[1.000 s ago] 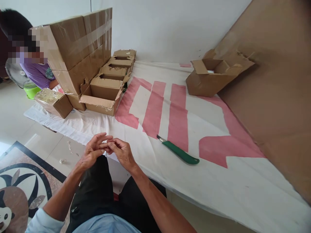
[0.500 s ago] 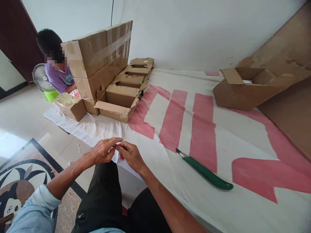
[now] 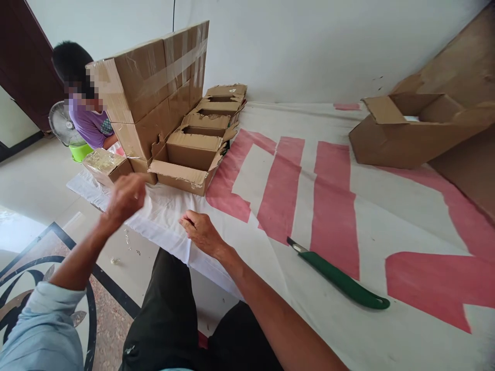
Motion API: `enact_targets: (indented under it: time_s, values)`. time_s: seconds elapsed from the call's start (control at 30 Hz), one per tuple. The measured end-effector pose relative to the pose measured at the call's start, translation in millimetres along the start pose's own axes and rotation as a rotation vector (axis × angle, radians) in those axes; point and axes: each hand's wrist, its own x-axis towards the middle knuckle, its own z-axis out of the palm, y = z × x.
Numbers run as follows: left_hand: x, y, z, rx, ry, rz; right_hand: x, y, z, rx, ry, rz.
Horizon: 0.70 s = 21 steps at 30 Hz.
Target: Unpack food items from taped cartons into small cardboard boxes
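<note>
My left hand (image 3: 126, 200) is raised over the table's edge, in front of a small taped carton (image 3: 106, 166). Its fingers look curled but are smeared by motion, so I cannot see what they hold. Low over the white cloth (image 3: 266, 273), my right hand (image 3: 201, 233) is closed, thumb and fingers pressed together; anything inside is hidden. To its right a green-handled utility knife (image 3: 342, 281) lies on the cloth, blade tip toward the upper left.
A row of open cartons (image 3: 180, 178) stands beside a taped stack of cartons (image 3: 149, 93). At the far right is another open carton (image 3: 406, 136) with something white inside. A person in a purple shirt (image 3: 85, 122) sits behind the stack, near a fan (image 3: 62, 123).
My hands were together, fingertips touching. The left has moved away to the left and up toward the small carton; the right stays near the same spot. The view has shifted slightly.
</note>
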Motion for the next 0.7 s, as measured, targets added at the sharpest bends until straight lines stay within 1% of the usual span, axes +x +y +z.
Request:
enact_targets:
  time_s: [0.03, 0.07, 0.1, 0.17, 0.23, 0.3, 0.33, 0.43, 0.5, 0.6, 0.7]
  values:
    - [8, -20, -9.9, 0.072, 0.051, -0.131, -6, 10, -1, -0.065, 0.008, -0.002]
    - [17, -41, -19.3, 0.141, 0.077, -0.233, -12, 20, -2, -0.121, 0.019, 0.002]
    - [25, -62, -27.5, 0.201, 0.078, -0.31, -18, 29, -3, -0.169, 0.034, 0.01]
    - [39, -97, -37.9, 0.301, 0.003, -0.442, -29, 44, -2, -0.234, 0.069, 0.02]
    - [48, -119, -39.3, 0.353, -0.117, -0.51, -36, 53, 0, -0.262, 0.105, 0.013]
    - [54, -131, -33.6, 0.38, -0.22, -0.536, -38, 56, 3, -0.265, 0.131, -0.004]
    - [55, -133, -29.5, 0.394, -0.252, -0.546, -38, 56, 4, -0.262, 0.14, -0.01]
    - [52, -138, -19.3, 0.44, -0.293, -0.587, -38, 56, 5, -0.248, 0.157, -0.014]
    - [45, -143, -18.5, 0.457, -0.307, -0.592, -39, 56, 4, -0.235, 0.158, -0.011]
    - [27, -156, -28.7, 0.46, -0.313, -0.522, -39, 56, 4, -0.225, 0.161, -0.007]
    - [4, -172, -48.3, 0.427, -0.336, -0.427, -40, 57, 5, -0.234, 0.17, -0.009]
